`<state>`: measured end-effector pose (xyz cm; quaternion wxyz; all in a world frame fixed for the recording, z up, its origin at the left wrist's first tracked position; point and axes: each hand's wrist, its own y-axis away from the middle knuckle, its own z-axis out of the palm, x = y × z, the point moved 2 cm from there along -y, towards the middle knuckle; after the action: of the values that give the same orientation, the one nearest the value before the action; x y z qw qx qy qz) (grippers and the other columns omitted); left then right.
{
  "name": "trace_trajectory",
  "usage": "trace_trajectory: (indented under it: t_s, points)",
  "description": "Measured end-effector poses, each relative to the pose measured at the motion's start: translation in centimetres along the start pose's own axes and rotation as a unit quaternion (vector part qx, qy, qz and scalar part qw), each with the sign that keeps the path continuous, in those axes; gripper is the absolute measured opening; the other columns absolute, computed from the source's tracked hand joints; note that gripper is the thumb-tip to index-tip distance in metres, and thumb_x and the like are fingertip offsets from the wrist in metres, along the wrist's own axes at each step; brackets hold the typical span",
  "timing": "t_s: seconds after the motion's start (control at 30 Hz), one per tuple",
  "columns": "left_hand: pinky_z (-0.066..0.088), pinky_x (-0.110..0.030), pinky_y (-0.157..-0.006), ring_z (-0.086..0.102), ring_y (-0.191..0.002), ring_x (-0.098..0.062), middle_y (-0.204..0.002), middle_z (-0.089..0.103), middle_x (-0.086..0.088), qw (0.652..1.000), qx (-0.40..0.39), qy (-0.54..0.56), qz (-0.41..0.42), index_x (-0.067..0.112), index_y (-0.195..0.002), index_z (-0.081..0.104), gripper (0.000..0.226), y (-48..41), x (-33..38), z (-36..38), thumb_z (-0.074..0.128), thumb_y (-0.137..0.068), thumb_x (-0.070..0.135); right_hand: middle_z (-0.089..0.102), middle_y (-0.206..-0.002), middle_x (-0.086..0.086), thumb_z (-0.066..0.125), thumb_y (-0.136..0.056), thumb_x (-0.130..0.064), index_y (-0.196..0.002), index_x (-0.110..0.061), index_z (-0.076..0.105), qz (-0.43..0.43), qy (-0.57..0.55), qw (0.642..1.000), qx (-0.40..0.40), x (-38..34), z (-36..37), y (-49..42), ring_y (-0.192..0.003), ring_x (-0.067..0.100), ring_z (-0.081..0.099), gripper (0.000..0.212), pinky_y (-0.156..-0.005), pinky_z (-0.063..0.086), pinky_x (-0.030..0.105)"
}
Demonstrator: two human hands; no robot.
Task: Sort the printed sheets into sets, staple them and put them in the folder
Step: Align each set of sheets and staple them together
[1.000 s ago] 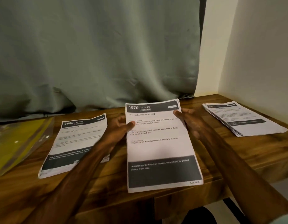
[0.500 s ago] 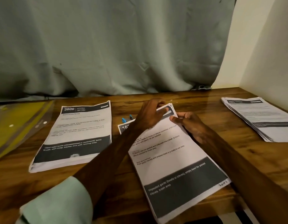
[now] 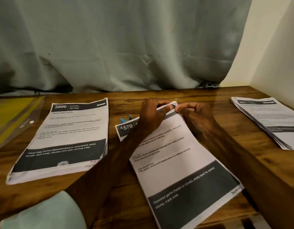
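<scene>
Head view, looking down on a wooden table backed by a grey-green curtain. At centre, slanting from twelve o'clock down toward five o'clock, the 1670 set of printed sheets, flat on the wood except for its far corner, raised off the table. Left hand reaching across the set from seven o'clock, fingers curled over the far edge and pinching it. Right hand coming in from four o'clock, fingertips pinching that same raised corner, almost touching the left hand. Just beside the set at ten o'clock, a small blue object, partly hidden under the paper. At nine o'clock, lying flat, the 3800 stack. At far nine o'clock, at the table edge, a yellow folder in clear plastic. At three o'clock, well apart, a third stack, slightly fanned. At seven o'clock, a pale green sleeve.
</scene>
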<state>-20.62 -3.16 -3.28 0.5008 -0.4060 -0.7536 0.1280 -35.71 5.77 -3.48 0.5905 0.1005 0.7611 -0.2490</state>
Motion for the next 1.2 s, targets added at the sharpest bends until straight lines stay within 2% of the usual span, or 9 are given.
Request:
trace_trajectory:
  t_s: [0.1,0.17,0.33,0.47,0.57,0.7,0.93,1.03,1.2]
  points:
    - [0.057,-0.039,-0.084,0.068,-0.092,-0.015,-0.102,0.077,0.006,0.998,-0.008,-0.02,-0.052,0.025,-0.11,0.079,0.028,0.2,-1.6,0.9,0.064,-0.095,0.044,0.078,-0.093,0.012,0.074,-0.089,-0.011,-0.098,-0.003,0.076,-0.008,0.014,1.0,0.002,0.5,0.0,-0.7,-0.083,0.033,0.075,0.013,-0.08,0.062,0.042]
    - [0.056,-0.047,-0.087,0.067,-0.095,-0.018,-0.103,0.075,0.008,0.997,-0.005,-0.033,-0.07,0.03,-0.11,0.078,0.034,0.4,-2.6,1.6,0.06,-0.093,0.052,0.078,-0.091,0.009,0.074,-0.089,-0.012,-0.098,-0.006,0.077,-0.001,0.006,1.0,0.002,1.2,0.1,-0.7,-0.082,0.03,0.076,0.011,-0.079,0.063,0.04]
    - [0.054,-0.044,-0.09,0.069,-0.089,-0.014,-0.1,0.078,0.003,0.999,-0.005,-0.019,-0.034,0.02,-0.106,0.08,0.018,0.3,-1.9,1.7,0.066,-0.097,0.028,0.078,-0.092,0.006,0.072,-0.09,-0.008,-0.099,-0.006,0.077,-0.048,0.027,0.998,0.005,2.1,0.1,-1.0,-0.082,0.021,0.075,0.011,-0.08,0.062,0.033]
    - [0.055,-0.042,-0.085,0.071,-0.083,-0.018,-0.094,0.079,-0.002,1.0,-0.001,-0.028,-0.005,0.013,-0.102,0.081,0.018,0.3,-2.1,1.7,0.065,-0.098,0.02,0.078,-0.093,0.009,0.072,-0.091,-0.009,-0.101,-0.002,0.077,-0.081,0.03,0.996,0.009,2.5,0.2,-1.2,-0.084,0.027,0.075,0.013,-0.08,0.061,0.037]
    - [0.055,-0.04,-0.083,0.071,-0.082,-0.018,-0.092,0.079,-0.003,0.999,0.003,-0.032,0.008,0.012,-0.099,0.081,0.017,0.3,-1.8,1.5,0.066,-0.097,0.019,0.079,-0.091,0.005,0.074,-0.089,-0.007,-0.098,-0.006,0.077,-0.095,0.011,0.995,-0.003,2.4,0.5,-1.0,-0.083,0.023,0.076,0.01,-0.077,0.059,0.032]
    - [0.056,-0.038,-0.078,0.07,-0.081,-0.014,-0.094,0.079,-0.001,0.999,0.007,-0.029,0.016,0.013,-0.102,0.081,0.018,0.2,-1.6,1.3,0.07,-0.096,0.026,0.079,-0.09,0.007,0.083,-0.079,-0.004,-0.097,-0.006,0.076,-0.095,-0.025,0.995,0.009,2.0,1.1,-0.8,-0.082,0.024,0.076,0.019,-0.078,0.061,0.029]
    - [0.056,-0.033,-0.082,0.068,-0.084,-0.009,-0.099,0.078,-0.001,1.0,0.007,-0.022,0.017,0.012,-0.107,0.079,0.018,0.1,-0.5,0.9,0.071,-0.094,0.021,0.078,-0.091,0.007,0.078,-0.084,-0.006,-0.097,-0.004,0.077,-0.125,0.008,0.992,0.029,1.4,0.1,-0.8,-0.081,0.017,0.074,0.013,-0.08,0.06,0.027]
    - [0.055,-0.028,-0.08,0.062,-0.076,0.003,-0.1,0.078,-0.001,1.0,0.006,-0.024,0.017,0.012,-0.108,0.079,0.018,0.1,-0.5,1.0,0.071,-0.095,0.022,0.078,-0.094,0.004,0.075,-0.088,-0.01,-0.099,-0.008,0.079,-0.124,0.01,0.992,0.026,1.5,0.0,-0.6,-0.087,0.021,0.075,0.012,-0.082,0.06,0.032]
    - [0.053,-0.048,-0.092,0.066,-0.096,-0.017,-0.106,0.076,0.0,0.998,0.0,-0.054,-0.037,0.019,-0.111,0.077,0.024,0.2,-1.4,1.6,0.067,-0.096,0.034,0.079,-0.09,-0.001,0.07,-0.092,-0.01,-0.094,-0.018,0.079,-0.117,0.007,0.993,0.028,1.3,0.1,-0.5,-0.083,0.017,0.074,0.012,-0.076,0.058,0.028]
